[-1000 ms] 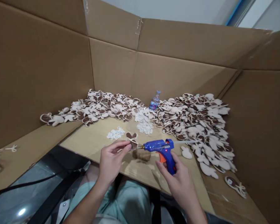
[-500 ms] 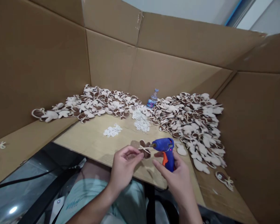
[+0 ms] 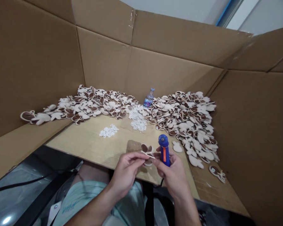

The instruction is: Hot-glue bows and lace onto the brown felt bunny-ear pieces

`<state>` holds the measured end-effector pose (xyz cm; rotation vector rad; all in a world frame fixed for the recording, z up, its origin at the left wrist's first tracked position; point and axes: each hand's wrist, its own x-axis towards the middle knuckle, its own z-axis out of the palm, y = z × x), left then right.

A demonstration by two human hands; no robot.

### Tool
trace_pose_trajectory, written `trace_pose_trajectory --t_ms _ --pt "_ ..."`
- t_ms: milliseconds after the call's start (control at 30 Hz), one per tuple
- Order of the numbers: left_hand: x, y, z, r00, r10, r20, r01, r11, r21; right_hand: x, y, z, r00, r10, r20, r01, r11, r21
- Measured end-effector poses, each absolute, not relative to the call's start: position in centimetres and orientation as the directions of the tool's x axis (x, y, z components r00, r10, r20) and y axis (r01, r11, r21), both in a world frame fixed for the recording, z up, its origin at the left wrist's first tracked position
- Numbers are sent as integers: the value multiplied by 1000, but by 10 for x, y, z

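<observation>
My left hand [image 3: 128,168] pinches a small brown felt bunny shape [image 3: 144,147] with a cream bow, above the front of the board. In my right hand [image 3: 172,169] is a blue hot glue gun [image 3: 164,149] with an orange trigger, held upright in the lower fingers, its nozzle turned away from me. The right thumb and forefinger touch the bow's right end. A brown patch [image 3: 133,146] lies on the board just behind the bunny shape. To the right rests one cream bunny piece [image 3: 177,147].
Heaps of cream and brown bunny pieces lie at the back left [image 3: 96,102] and right [image 3: 186,119]. Two piles of small white pieces [image 3: 108,131] [image 3: 138,120] sit mid-board. A water bottle [image 3: 148,99] stands behind them. Tall cardboard walls [image 3: 174,72] enclose the board.
The glue gun has swung from pointing left at the bunny shape to pointing away from me. My right fingertips have come in to touch the bow. The view has shifted slightly right.
</observation>
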<state>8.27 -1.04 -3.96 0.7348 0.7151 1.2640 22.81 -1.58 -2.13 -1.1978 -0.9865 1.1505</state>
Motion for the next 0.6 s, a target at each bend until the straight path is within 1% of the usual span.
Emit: trace_pose_trajectory --t_ms 100,167,267,333,467,600 --pt "85 -13 -38 241 963 -124 -689 259 676 228 -19 -20 126 992 -32 -205 -5 -979" --pt "86 -13 -36 288 947 -145 -735 315 601 228 -20 -19 105 994 -23 -231 2 -973" --pt "86 -14 -35 332 932 -143 -766 355 536 226 -20 -19 102 995 -12 -242 13 -970" --pt "86 -14 -36 342 931 -129 -772 356 527 224 -21 -21 109 994 -9 -238 17 -971" --pt "86 -17 -38 335 936 -113 -766 340 545 223 -23 -21 134 991 8 -204 36 -978" --pt "83 -19 -37 267 952 -151 -736 303 606 223 -28 -9 143 988 63 -79 75 -994"
